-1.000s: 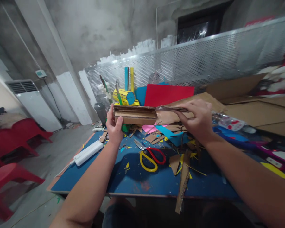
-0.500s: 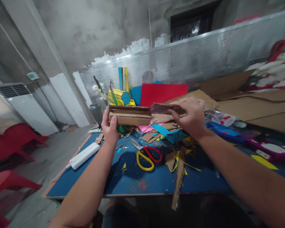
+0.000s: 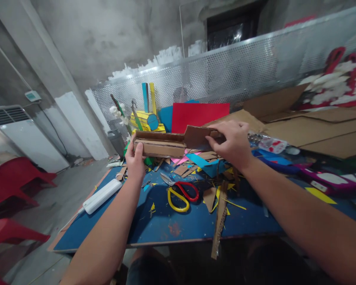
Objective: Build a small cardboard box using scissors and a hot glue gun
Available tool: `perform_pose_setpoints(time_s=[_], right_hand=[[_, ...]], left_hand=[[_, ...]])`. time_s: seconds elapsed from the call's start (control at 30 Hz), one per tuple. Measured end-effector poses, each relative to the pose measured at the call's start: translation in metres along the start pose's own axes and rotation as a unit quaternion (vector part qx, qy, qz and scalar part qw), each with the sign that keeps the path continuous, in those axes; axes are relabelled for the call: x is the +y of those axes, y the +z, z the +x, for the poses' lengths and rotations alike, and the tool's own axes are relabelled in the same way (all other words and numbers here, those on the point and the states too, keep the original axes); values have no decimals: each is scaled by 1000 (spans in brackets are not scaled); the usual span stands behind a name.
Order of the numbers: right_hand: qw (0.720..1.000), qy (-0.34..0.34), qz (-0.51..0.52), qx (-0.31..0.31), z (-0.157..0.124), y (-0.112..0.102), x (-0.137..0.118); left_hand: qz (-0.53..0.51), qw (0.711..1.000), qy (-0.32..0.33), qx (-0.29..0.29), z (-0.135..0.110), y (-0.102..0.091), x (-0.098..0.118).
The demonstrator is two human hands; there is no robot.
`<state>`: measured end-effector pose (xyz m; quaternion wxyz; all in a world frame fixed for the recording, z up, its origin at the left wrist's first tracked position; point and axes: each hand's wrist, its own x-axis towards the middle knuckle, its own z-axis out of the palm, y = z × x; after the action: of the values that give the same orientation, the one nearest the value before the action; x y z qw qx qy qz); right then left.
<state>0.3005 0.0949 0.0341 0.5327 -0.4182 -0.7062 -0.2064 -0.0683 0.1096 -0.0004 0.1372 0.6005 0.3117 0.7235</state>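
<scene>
My left hand (image 3: 136, 158) grips the left end of a long, narrow cardboard box (image 3: 163, 149), thumb on its front wall. The box is held above the table, and its open top shows a strip inside. Pinched between the thumb and fingers of my right hand (image 3: 233, 140) is a flat cardboard piece (image 3: 197, 137). That piece meets the box's right end; whether the two are joined I cannot tell. Below them on the table lie scissors (image 3: 179, 193) with one red and one yellow handle, blades pointing away to the left.
Cardboard and paper scraps (image 3: 219, 213) litter the blue table (image 3: 106, 233). A white power strip (image 3: 102, 196) lies at the left. Behind stand a red sheet (image 3: 200, 117) and a yellow and blue cardboard model (image 3: 148, 120). Large cardboard sheets (image 3: 314, 130) and a purple device (image 3: 329, 180) lie right.
The flat piece in my right hand has tilted, so its brown face now shows more toward me at the box's end. The whole view has shifted slightly.
</scene>
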Motion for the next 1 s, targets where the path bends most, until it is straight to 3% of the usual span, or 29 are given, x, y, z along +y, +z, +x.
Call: perform_pose_setpoints(time_s=[0.23,0.47,0.8,1.0], right_hand=[[999,-18,7,-26,1,4,6],[998,-30,51,7,2,3,6],[998,-49,35,-24,-4,14,0],[989,-36,142,-33,-15,23,-11]], left_hand=[[-32,998,-36,33,-2,4,7],[-5,999,34,9,-2,3,12],[-27,997,67,-34,-10,13,23],[-33,994,70,-80,-15,17,20]])
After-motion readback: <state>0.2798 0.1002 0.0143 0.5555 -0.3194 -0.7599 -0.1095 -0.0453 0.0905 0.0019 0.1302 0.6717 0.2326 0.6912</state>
